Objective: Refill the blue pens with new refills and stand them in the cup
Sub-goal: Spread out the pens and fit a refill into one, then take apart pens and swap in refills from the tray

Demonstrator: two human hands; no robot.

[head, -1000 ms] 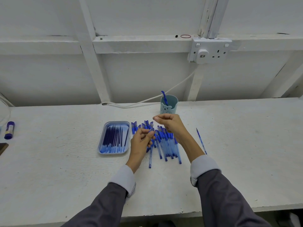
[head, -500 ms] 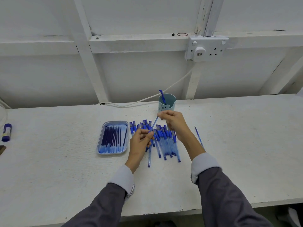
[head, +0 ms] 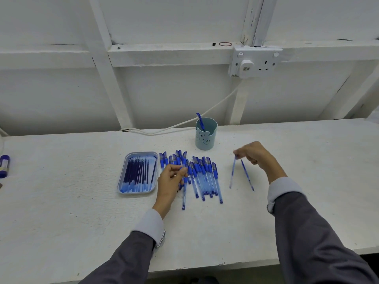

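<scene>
Several blue pens (head: 205, 177) lie in a row on the white table (head: 61, 201). My left hand (head: 171, 179) grips a pen barrel (head: 184, 195) over the row's left end. My right hand (head: 253, 153) is to the right of the row and pinches the top of a thin refill (head: 232, 174) that hangs down to the table. A second refill (head: 247, 175) lies on the table right beside it. A grey-blue tray (head: 123, 182) left of the pens holds several dark blue refills (head: 139, 173). The pale blue cup (head: 206, 137) behind the pens holds one pen (head: 200, 120).
A white cable (head: 184, 124) runs along the table's back edge up to a wall socket (head: 255, 62). A blue-capped tube (head: 4, 166) lies at the far left. The table's front edge (head: 205, 266) is close to my body.
My right hand has pulled a refill out of the pen that my left hand holds and carried it to the right, down beside the refill lying there. My left hand has stayed in place.
</scene>
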